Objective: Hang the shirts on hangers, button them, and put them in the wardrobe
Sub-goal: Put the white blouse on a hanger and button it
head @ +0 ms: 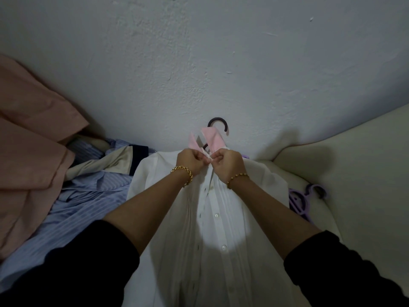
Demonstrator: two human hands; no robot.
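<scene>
A white shirt (221, 229) with a pink-lined collar (213, 138) lies flat in front of me on a dark hanger, whose hook (218, 121) sticks out above the collar. My left hand (191, 161) and my right hand (228, 162) meet at the neck of the shirt. Each pinches one edge of the placket just below the collar. Lower down the front lies open, with white buttons on the right edge and buttonholes on the left edge.
A blue striped shirt (88, 200) lies crumpled at the left, with a peach shirt (28, 151) beyond it. Purple hangers (303, 200) lie on the cream surface (354, 185) at the right. A pale wall rises behind.
</scene>
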